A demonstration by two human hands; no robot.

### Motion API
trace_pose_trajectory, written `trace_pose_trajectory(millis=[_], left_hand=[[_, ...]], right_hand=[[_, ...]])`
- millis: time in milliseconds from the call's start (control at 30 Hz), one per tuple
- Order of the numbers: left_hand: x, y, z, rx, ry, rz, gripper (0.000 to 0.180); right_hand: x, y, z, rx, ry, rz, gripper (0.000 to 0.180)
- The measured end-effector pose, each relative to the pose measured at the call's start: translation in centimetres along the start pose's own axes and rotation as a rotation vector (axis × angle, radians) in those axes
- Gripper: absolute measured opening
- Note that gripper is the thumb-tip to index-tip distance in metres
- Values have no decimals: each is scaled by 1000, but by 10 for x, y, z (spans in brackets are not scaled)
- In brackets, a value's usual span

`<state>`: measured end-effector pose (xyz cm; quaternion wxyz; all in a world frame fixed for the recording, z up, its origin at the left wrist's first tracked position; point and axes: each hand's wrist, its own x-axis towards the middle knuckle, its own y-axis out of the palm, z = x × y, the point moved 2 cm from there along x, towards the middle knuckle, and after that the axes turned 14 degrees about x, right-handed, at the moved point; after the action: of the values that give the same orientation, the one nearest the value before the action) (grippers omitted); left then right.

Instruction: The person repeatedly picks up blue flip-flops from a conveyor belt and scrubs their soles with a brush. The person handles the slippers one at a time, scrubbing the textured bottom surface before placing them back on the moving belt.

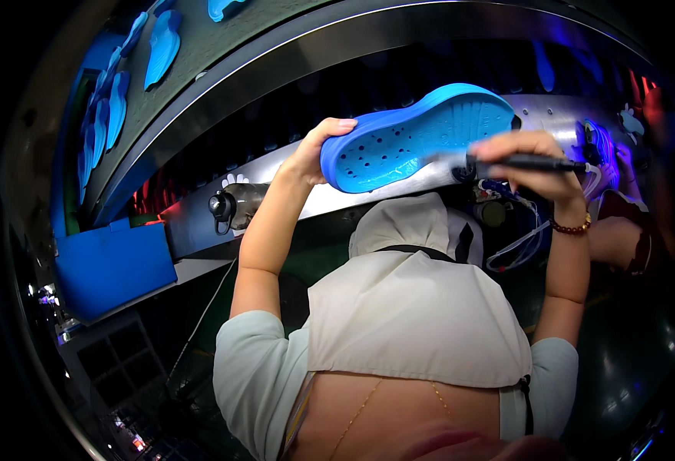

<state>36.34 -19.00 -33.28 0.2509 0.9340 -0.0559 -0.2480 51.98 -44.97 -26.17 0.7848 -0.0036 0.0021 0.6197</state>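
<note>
A bright blue shoe sole (460, 115) is held up in front of me, tilted so its hollow inside shows. Small dark holes dot its broader end, where a wet, shiny patch lies. My left hand (318, 151) grips that broader end by the rim, thumb on the upper edge. In my right hand (526, 157) is a brush (529, 162) with a black handle and a thin pale tube at its back end. Its blurred tip lies over the inside of the sole near the wet patch; whether it touches, I cannot tell.
A metal ledge (287, 207) runs behind the sole, with a dark-capped bottle (234, 206) on it. At upper left, a belt (222, 34) carries several blue soles (163, 48). A blue box (115, 269) stands at left. Loose tubes (533, 223) hang near another person's arm (618, 242).
</note>
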Motion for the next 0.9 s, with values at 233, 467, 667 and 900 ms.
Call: trace_pose_trajectory(millis=[233,467,667,900], left_hand=[[-17,-9,-9,-317,33,-180,58],[50,42,32,-460,534,128,88],[61,38,42,-360,505,-220,96],[40,32,26,-413,618,-214,96]], right_hand=[[-10,27,11,-75,-255,-13,21],[25,45,-47,262,88,-443,17],[39,67,-41,-124,-329,-288,18],[20,69,-10,-43,-240,-26,17]])
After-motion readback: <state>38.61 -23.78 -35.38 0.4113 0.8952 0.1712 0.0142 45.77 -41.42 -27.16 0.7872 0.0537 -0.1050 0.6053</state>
